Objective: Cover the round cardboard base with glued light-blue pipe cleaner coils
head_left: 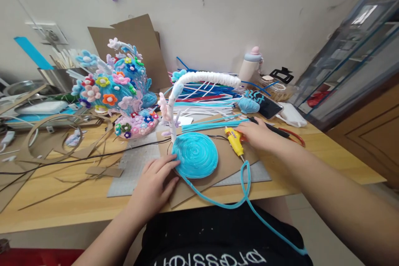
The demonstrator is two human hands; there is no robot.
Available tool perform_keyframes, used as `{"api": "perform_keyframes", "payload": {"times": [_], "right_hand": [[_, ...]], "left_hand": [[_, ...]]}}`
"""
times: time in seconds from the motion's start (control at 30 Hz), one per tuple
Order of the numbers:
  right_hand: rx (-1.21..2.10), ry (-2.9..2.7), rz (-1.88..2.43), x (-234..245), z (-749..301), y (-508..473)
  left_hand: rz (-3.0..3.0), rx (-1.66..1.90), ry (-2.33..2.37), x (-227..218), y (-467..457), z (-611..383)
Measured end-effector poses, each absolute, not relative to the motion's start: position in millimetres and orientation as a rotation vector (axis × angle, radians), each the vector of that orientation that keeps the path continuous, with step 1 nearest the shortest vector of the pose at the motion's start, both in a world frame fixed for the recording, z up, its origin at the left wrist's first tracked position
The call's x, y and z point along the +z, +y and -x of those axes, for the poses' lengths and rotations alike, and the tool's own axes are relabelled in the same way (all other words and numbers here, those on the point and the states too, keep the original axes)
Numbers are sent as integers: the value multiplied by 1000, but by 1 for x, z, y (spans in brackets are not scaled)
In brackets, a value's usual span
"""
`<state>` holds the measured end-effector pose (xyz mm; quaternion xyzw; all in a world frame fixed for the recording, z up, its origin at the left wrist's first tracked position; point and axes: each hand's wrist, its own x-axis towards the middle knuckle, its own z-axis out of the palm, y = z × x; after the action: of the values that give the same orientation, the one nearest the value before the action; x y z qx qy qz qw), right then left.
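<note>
Centre of frame: flat blue coiled disc (195, 155), lying over cardboard (229, 162) on the wooden tabletop (77, 210). Left hand (152, 183) at disc's left edge: fingers slightly spread, tips touching rim, thumb apart below. White wrapped arch (205, 77) stands at the same edge, curving right. Right hand (257, 133), right of centre, just beside yellow glue gun (234, 141) and at the right ends of blue stems (215, 125); cannot tell whether its fingers grip anything. Blue strand (230, 207) trails from disc's lower edge, loops below the gun's nozzle, drops lower right over black clothing (187, 228). Left of frame: flower-covered piece (109, 85).
</note>
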<state>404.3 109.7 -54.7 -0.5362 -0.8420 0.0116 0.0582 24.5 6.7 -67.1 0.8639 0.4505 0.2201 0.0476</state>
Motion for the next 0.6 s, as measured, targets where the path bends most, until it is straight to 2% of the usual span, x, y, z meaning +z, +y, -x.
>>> {"api": "perform_keyframes", "payload": {"times": [0.17,0.33,0.6], "right_hand": [[153,-2408,1574,-43,-419,110],[298,-2012,1483,-33,-432,104],[765,-1493,1199,-37,-414,85]], "left_hand": [[-2620,710,1373,-70,5,-26],[-2608,735,1356,-71,6,-25],[-2592,725,1349,-71,6,-25]]}}
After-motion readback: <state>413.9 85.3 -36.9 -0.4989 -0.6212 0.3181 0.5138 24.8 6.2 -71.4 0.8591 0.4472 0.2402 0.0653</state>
